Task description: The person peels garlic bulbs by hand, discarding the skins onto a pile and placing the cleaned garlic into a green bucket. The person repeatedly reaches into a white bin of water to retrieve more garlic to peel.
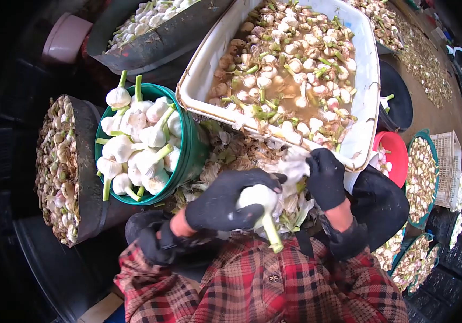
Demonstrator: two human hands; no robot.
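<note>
My left hand [223, 199], in a black glove, is wrapped around a white garlic bulb [259, 198] whose cut green stem points down toward my shirt. My right hand [326, 180], also gloved in black, is closed beside the white tub, with a pale, papery piece of garlic skin [295, 166] at its fingertips. Just left of my hands, a green bucket [194, 156] is heaped with clean white garlic bulbs [147, 156] with short stems. Beneath both hands lies a pile of loose garlic skins [236, 156].
Ahead, a white tub [367, 102] holds brownish water and many unpeeled bulbs. Dark containers [88, 172] of garlic stand at the left, near a pink bucket [68, 39]. To the right are a red basin [398, 156], a pale crate [445, 172] and green-rimmed baskets [434, 161].
</note>
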